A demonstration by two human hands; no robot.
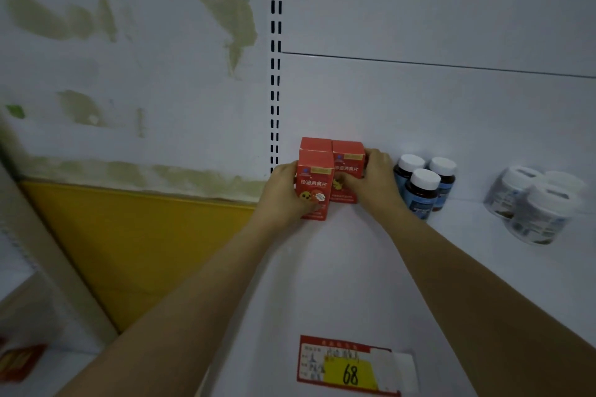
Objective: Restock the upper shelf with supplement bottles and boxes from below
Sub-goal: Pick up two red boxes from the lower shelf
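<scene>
The price label [345, 364], with a yellow patch and the number 68, sat nearest, on the front edge of the upper shelf [451, 267]. Beyond it, both forearms reached in over the shelf. The left hand [287, 196] gripped the front red box [314, 184] from its left side, with fingers curled around the lower part. The right hand [371, 180], just to the right of the left one, held the second red box [348, 161], with the thumb on the printed front and the fingers around the right side. A third red box [316, 143] stood directly behind the left hand's box.

To do this step well, I judge, the boxes should be pressed together until their sides touch, fronts outward and in one line, and kept away from the dark bottles [422, 187] just right of the right hand.

The boxes were tall and red, with white characters and a cartoon picture. They looked light and easy to tip.
</scene>
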